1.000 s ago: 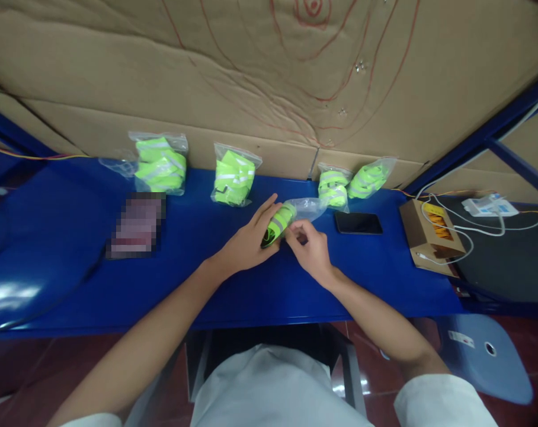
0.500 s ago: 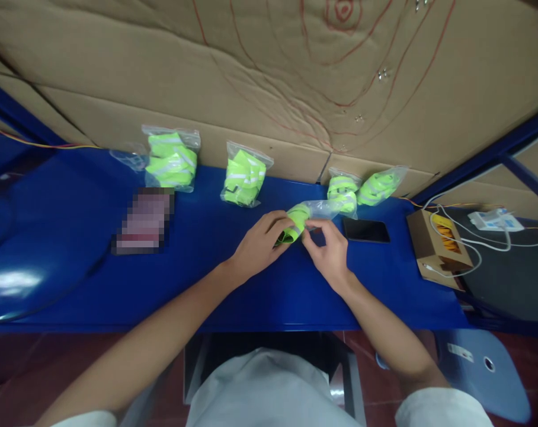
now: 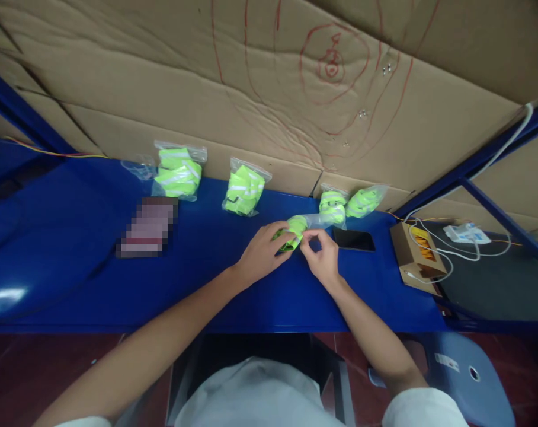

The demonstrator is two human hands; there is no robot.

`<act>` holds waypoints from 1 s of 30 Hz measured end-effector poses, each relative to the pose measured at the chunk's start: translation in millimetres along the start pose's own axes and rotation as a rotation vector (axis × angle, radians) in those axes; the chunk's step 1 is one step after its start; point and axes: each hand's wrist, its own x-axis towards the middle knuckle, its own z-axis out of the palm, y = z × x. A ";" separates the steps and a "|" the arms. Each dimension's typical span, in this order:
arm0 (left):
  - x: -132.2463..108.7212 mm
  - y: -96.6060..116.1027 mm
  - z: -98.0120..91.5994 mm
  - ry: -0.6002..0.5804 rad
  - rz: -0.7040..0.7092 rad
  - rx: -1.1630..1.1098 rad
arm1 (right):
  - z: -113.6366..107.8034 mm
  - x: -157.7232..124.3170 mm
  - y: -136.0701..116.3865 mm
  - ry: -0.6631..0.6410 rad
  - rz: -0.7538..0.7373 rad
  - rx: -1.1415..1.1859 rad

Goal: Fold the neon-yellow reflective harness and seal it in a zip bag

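My left hand (image 3: 262, 255) is curled round a rolled neon-yellow reflective band (image 3: 292, 230) that sticks partly into a clear plastic bag (image 3: 319, 220) lying on the blue table (image 3: 207, 279). My right hand (image 3: 322, 256) pinches the open edge of that bag just beside the band. Both hands meet at the middle of the table.
Filled bags of neon bands stand along the cardboard wall: two at the left (image 3: 178, 172) (image 3: 244, 188), two at the right (image 3: 332, 200) (image 3: 363, 200). An empty clear bag (image 3: 139, 167), a black phone (image 3: 354, 239), a small cardboard box with cables (image 3: 413, 256) and a blue stool (image 3: 467, 376) are around.
The hands and the band with its bag stay together at the table's middle. The left fingers have curled tighter over the roll. The view has tilted upward.
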 end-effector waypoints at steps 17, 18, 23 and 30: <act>-1.6 4.7 14.2 -0.186 -0.023 0.001 | 6.5 2.0 15.7 -0.046 0.071 0.029; -0.7 5.8 14.9 -0.193 -0.011 0.017 | 6.1 2.3 16.4 -0.045 0.087 0.024; 1.4 0.4 17.5 -0.176 -0.012 0.075 | 4.5 2.9 17.5 -0.049 0.098 0.023; 13.7 -13.6 16.0 -0.283 0.048 0.167 | 2.7 6.8 21.4 -0.055 0.123 0.030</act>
